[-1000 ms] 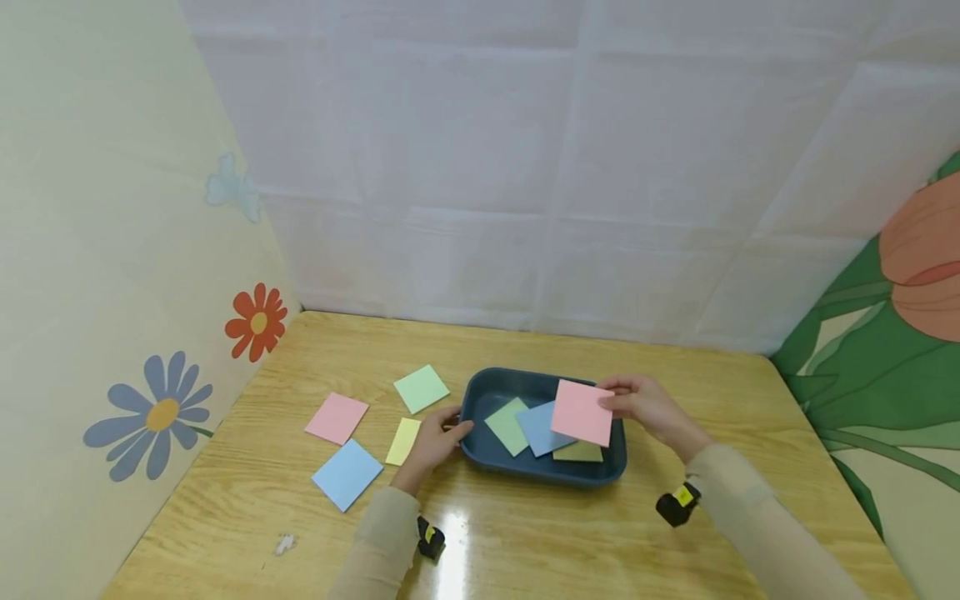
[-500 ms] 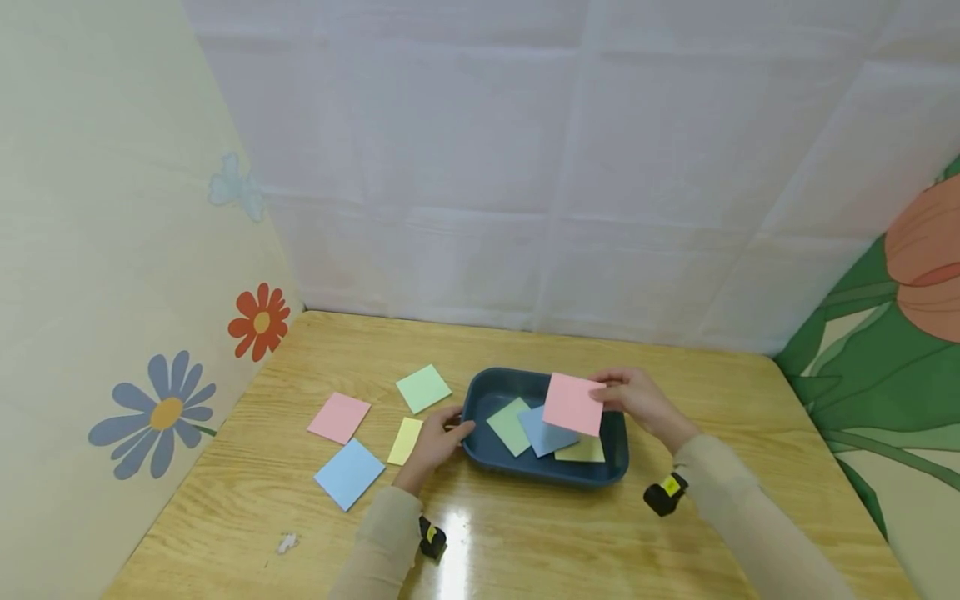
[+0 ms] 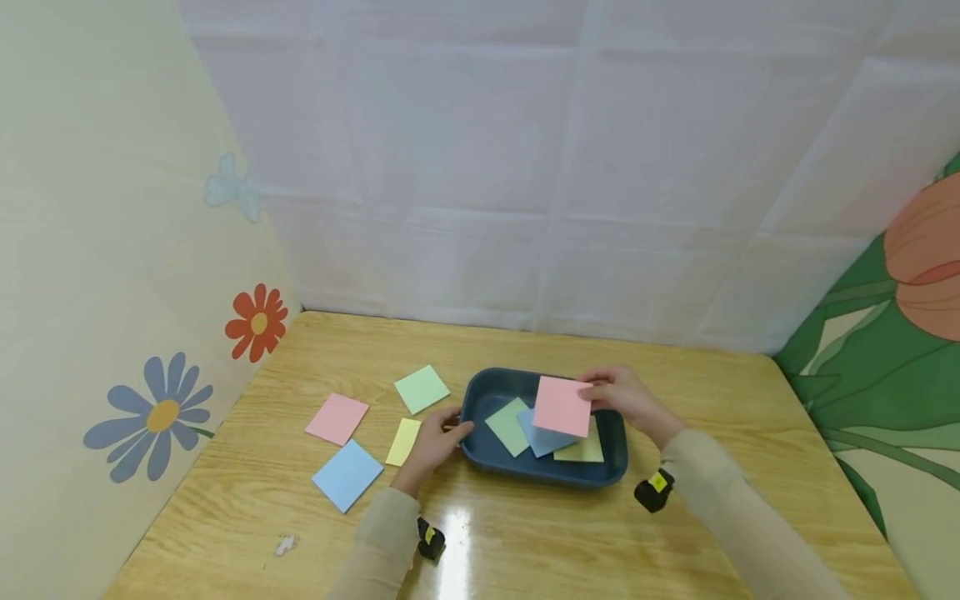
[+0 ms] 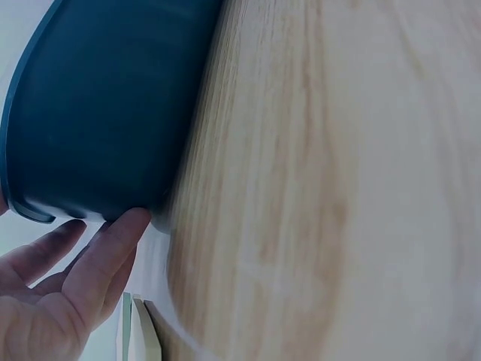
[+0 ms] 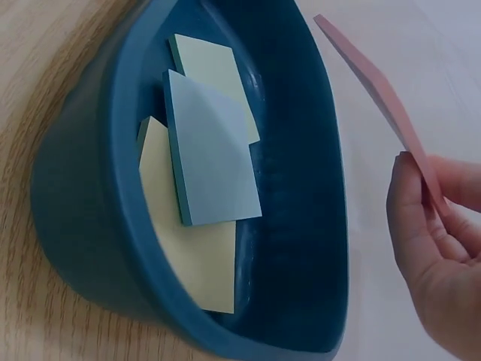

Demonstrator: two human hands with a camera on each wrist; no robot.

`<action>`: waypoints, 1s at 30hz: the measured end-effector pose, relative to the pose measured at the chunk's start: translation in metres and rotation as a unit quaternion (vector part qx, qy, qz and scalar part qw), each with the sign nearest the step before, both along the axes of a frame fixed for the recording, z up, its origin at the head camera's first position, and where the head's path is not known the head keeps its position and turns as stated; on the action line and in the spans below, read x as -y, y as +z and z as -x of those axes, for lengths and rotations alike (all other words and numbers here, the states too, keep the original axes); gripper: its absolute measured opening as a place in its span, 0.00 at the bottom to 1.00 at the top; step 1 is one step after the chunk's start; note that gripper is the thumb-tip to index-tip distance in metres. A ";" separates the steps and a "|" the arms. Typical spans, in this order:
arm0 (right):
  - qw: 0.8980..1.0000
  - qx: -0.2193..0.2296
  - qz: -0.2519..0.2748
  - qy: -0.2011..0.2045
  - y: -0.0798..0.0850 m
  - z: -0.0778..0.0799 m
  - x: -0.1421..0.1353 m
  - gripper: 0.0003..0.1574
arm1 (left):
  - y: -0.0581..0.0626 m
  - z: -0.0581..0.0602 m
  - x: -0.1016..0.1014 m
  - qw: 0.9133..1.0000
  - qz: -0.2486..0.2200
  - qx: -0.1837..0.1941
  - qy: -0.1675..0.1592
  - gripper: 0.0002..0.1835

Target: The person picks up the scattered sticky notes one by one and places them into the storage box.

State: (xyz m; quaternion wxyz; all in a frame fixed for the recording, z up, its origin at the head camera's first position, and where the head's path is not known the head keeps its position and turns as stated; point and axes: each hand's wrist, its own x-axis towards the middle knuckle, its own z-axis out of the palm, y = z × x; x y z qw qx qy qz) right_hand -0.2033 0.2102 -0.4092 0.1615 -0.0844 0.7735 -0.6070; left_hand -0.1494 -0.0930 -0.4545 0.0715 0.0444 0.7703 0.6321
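Observation:
My right hand (image 3: 622,396) pinches a pink sticky note pad (image 3: 561,407) by its right edge and holds it above the dark blue plastic basin (image 3: 540,477). In the right wrist view the pink pad (image 5: 391,105) is seen edge-on, thumb on one face and fingers on the other. Inside the basin lie a green pad (image 3: 507,427), a blue pad (image 3: 551,442) and a yellow pad (image 3: 588,450), the blue overlapping both others. My left hand (image 3: 431,446) grips the basin's left end, thumb at the rim, fingers (image 4: 113,248) against the outer wall.
Left of the basin, a pink pad (image 3: 337,418), a blue pad (image 3: 347,475), a green pad (image 3: 422,389) and a yellow pad (image 3: 403,442) lie on the wooden table (image 3: 525,542). A white mark (image 3: 285,545) shows near the front left. White cloth (image 3: 450,208) hangs behind.
My right hand has carried the pink pad left and slightly up over the basin, uncovering more of the yellow pad. The left hand and the basin stay in place.

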 end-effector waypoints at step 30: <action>0.989 -0.013 -0.139 0.051 -0.012 0.014 0.044 0.14 | -0.007 0.002 0.002 1.000 -0.013 -0.007 -0.014 0.20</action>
